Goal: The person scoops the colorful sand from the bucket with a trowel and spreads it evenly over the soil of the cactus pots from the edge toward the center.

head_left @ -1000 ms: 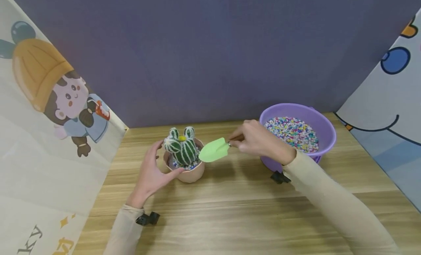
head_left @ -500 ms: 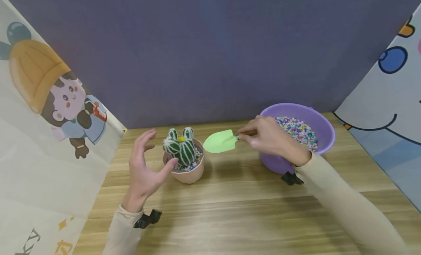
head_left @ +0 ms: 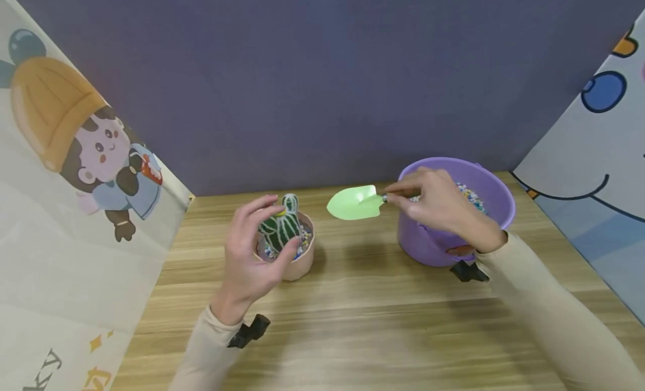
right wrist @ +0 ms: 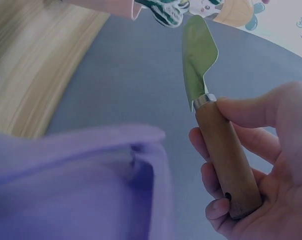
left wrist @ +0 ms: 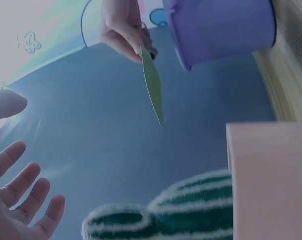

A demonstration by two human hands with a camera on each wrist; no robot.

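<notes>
My right hand (head_left: 440, 203) grips the brown wooden handle (right wrist: 225, 155) of a small trowel (head_left: 355, 203) with a light green blade. The blade points left, raised in front of the dark wall, and the hand overlaps the purple bucket (head_left: 428, 248) in the head view. At the left, my left hand (head_left: 244, 259) is held with fingers and thumb spread beside a green-and-white knitted cactus (head_left: 282, 234). Nothing is in that hand; the left wrist view shows its fingers (left wrist: 26, 187) apart from the cactus. The cactus stands in a pale pink pot (head_left: 301, 265) with small coloured beads around its base.
Several small coloured beads (head_left: 472, 198) lie in the bucket, partly hidden by my right hand. A wood-grain table (head_left: 347, 324) bears pot and bucket. Behind them rises a dark blue-grey wall (head_left: 322, 99), with cartoon-printed panels at left (head_left: 75, 240) and right (head_left: 579, 156).
The trowel and right hand have moved right and up, away from the pot to the bucket. My left hand drew back from the pot, then came over beside the cactus again.
</notes>
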